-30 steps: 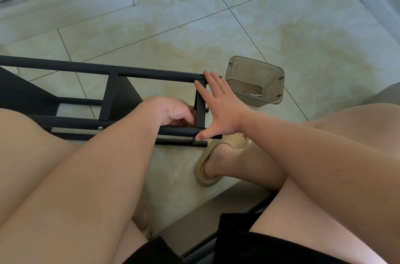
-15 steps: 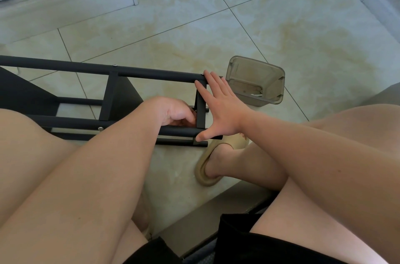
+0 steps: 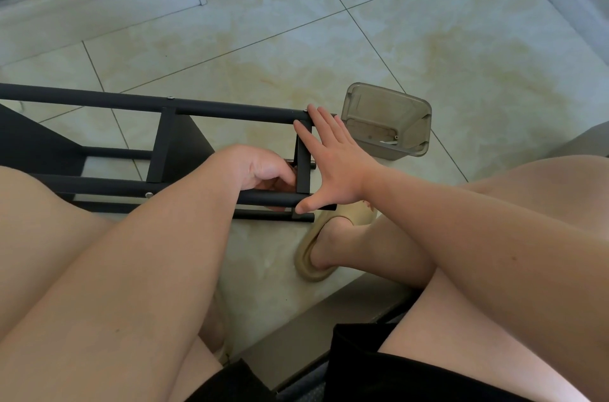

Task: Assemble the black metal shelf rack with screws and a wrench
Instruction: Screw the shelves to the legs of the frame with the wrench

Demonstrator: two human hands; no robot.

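Head view: your black rack (image 3: 230, 111) lies on its side on the floor, left of centre, rail screws (image 3: 149, 194) already seated. Your right hand (image 3: 333, 164) braces the end crosspiece (image 3: 304, 177) with straight fingers. Your left hand (image 3: 263, 167) curls inside the frame, and I cannot tell what it holds. The end joint probably still needs tightening.

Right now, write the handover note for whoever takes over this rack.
Left hand: fingers curled inside the rack by its end bar; what its grip holds is hidden.
Right hand: flat, bracing the rack's end, fingertips at the top rail, thumb on the lower one.
The rack lies on its side on the floor; a bin sits just past its end.
Done: frame is together, with screw heads showing on both rails.
Left: probably tightening this end joint. No wrench in view.
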